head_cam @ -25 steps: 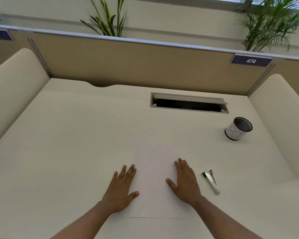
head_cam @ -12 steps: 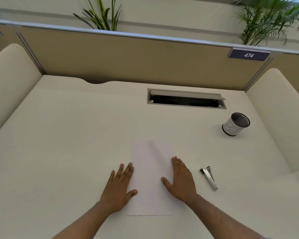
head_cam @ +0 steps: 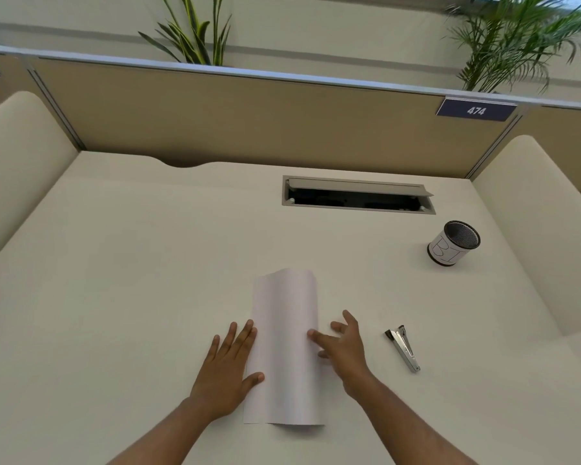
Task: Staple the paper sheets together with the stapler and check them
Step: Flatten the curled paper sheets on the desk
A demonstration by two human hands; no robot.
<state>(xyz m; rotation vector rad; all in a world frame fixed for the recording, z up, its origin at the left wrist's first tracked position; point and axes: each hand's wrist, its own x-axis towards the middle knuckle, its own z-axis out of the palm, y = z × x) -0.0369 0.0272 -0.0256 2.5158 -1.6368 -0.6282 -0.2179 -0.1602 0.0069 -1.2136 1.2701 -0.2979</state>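
White paper sheets (head_cam: 285,347) lie lengthwise on the cream desk in front of me, bowed upward along the middle. My left hand (head_cam: 230,367) rests flat against the sheets' left edge, thumb on the paper. My right hand (head_cam: 344,350) presses the right edge inward with spread fingers, the edge lifted against them. A small silver stapler (head_cam: 403,347) lies on the desk to the right of my right hand, untouched.
A mesh pen cup (head_cam: 453,242) labelled with handwriting stands at the back right. An open cable hatch (head_cam: 358,195) is set in the desk (head_cam: 131,280) behind the paper. Tan partition panels close off the back and sides.
The sheets lay flat under both hands before. Now my hands have pushed the two long edges toward each other and the paper has arched up.
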